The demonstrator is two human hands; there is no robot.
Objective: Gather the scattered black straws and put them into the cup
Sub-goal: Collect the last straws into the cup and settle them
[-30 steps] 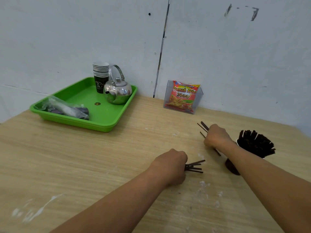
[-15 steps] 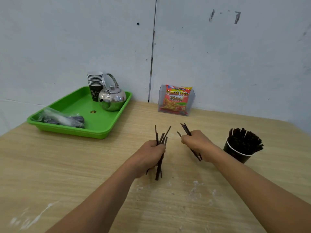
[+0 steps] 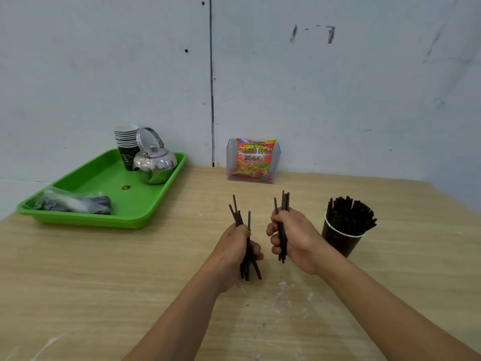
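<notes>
A loose bundle of thin black straws [image 3: 240, 225] is gripped upright by the left hand [image 3: 235, 247]; a second bundle of black straws [image 3: 283, 204] is clasped by the right hand [image 3: 294, 238], just beside the dark paper cup [image 3: 338, 241] crammed with straws.

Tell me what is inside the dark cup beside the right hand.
The dark cup is packed with black straws, their tops fanning above its white rim. Its bottom and anything under the straws are hidden.

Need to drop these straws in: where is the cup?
Head view: the cup stands on the table, just right of the right hand, holding many straws.
</notes>
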